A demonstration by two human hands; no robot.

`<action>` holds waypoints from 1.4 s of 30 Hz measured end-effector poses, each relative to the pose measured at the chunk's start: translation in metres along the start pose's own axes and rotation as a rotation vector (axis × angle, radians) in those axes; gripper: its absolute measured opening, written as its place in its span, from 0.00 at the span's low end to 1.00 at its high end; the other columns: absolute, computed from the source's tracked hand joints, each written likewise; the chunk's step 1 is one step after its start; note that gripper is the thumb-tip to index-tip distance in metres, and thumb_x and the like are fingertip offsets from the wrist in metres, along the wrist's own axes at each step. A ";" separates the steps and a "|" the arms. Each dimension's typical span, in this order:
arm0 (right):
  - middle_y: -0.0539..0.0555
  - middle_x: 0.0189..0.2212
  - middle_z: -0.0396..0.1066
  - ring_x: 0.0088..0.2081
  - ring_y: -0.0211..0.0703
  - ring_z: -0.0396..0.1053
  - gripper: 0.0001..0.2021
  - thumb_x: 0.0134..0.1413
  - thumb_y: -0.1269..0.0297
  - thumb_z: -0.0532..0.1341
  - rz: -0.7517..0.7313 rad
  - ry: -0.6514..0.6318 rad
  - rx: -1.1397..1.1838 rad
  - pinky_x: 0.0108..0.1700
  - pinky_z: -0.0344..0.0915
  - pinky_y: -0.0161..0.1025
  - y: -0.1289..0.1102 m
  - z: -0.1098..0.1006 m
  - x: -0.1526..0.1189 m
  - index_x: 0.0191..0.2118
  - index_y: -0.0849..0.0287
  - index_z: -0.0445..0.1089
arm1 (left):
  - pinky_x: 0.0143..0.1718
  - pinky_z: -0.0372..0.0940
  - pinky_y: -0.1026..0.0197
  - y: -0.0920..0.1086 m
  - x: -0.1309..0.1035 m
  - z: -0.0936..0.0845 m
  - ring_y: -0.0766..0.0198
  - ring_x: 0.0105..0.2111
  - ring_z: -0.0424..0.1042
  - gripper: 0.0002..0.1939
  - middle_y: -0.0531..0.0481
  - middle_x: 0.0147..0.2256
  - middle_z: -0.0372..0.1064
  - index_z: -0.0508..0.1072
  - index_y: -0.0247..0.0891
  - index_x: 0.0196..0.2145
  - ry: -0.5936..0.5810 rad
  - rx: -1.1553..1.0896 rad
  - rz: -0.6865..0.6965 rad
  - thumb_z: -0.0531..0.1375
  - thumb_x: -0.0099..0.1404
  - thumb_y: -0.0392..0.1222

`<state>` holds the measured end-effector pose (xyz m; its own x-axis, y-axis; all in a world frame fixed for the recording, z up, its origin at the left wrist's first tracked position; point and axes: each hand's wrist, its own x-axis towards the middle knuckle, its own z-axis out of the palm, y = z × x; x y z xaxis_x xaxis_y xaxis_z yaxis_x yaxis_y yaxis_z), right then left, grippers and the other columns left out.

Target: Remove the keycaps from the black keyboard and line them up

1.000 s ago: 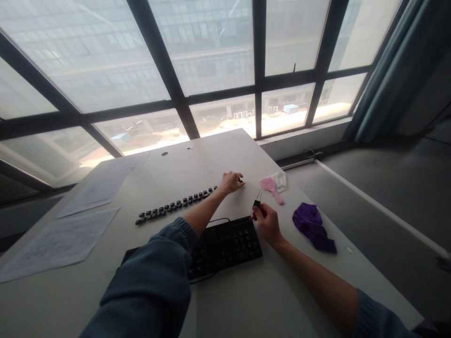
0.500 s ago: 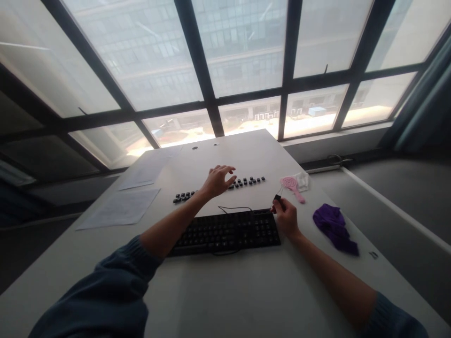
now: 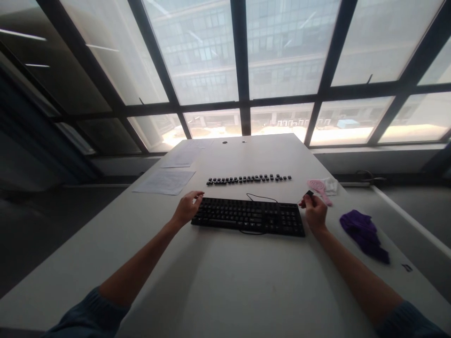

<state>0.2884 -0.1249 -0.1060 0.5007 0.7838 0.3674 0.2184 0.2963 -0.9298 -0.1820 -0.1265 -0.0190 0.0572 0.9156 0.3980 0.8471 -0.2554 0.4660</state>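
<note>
A black keyboard (image 3: 246, 217) lies on the white table (image 3: 225, 281), its cable looped behind it. My left hand (image 3: 186, 208) is at the keyboard's upper left corner, thumb and fingers close around a spot too small to make out. Beside the keyboard's right end, my right hand (image 3: 314, 210) pinches a small black tool (image 3: 309, 193) with thin wires. Behind the keyboard, loose black keycaps (image 3: 248, 179) stand in a long double row.
To the right lie a pink round-headed object (image 3: 317, 185), a white crumpled item (image 3: 330, 186), a purple cloth (image 3: 362, 232) and a small dark piece (image 3: 407, 267). Paper sheets (image 3: 164, 182) lie at the left. Windows rise behind the table.
My left hand has gone from above the keycap row to the keyboard's upper left corner. My right hand still holds the tool. The view has turned left.
</note>
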 end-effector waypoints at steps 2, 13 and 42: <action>0.55 0.21 0.71 0.22 0.42 0.68 0.25 0.51 0.40 0.63 0.005 0.022 0.025 0.27 0.67 0.40 0.003 -0.002 0.001 0.27 0.62 0.70 | 0.46 0.69 0.56 -0.018 -0.012 0.003 0.56 0.43 0.74 0.20 0.44 0.44 0.75 0.75 0.37 0.44 0.034 -0.029 -0.079 0.49 0.66 0.49; 0.54 0.26 0.71 0.26 0.41 0.65 0.15 0.54 0.53 0.64 -0.146 0.016 -0.049 0.30 0.64 0.39 -0.055 0.026 -0.010 0.34 0.62 0.76 | 0.38 0.71 0.59 -0.038 -0.043 0.019 0.58 0.37 0.74 0.18 0.44 0.41 0.73 0.75 0.37 0.43 0.030 -0.193 -0.163 0.51 0.66 0.49; 0.51 0.22 0.68 0.25 0.40 0.63 0.15 0.57 0.54 0.61 0.209 -0.756 0.125 0.27 0.58 0.35 -0.102 0.248 -0.124 0.29 0.62 0.72 | 0.37 0.69 0.59 -0.039 -0.043 -0.007 0.63 0.31 0.71 0.08 0.51 0.33 0.69 0.81 0.42 0.35 -0.325 -0.326 -0.199 0.68 0.55 0.41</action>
<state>-0.0039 -0.1172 -0.0622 -0.1933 0.9748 0.1117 0.0642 0.1262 -0.9899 -0.2213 -0.1580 -0.0489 0.1168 0.9926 0.0332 0.6520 -0.1018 0.7514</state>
